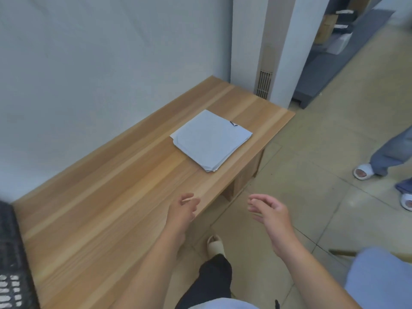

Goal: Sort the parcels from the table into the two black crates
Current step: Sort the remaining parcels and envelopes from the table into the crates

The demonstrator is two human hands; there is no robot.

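A flat stack of pale blue-white parcels [210, 140] lies on the wooden table [116, 197], toward its far right end. My left hand [182, 211] hovers over the table's front edge, fingers loosely curled and apart, holding nothing. My right hand [270, 214] is off the table over the floor, also empty with fingers apart. Both hands are well short of the parcels. Part of one black crate [12, 259] shows at the left edge, standing on the table's near end; its inside is hidden.
A grey wall runs behind the table. Another person's legs in jeans and white slippers [365, 170] stand on the tiled floor to the right. My own foot in a beige slipper [215, 244] is below the table edge. Shelving [334, 30] stands at the far right.
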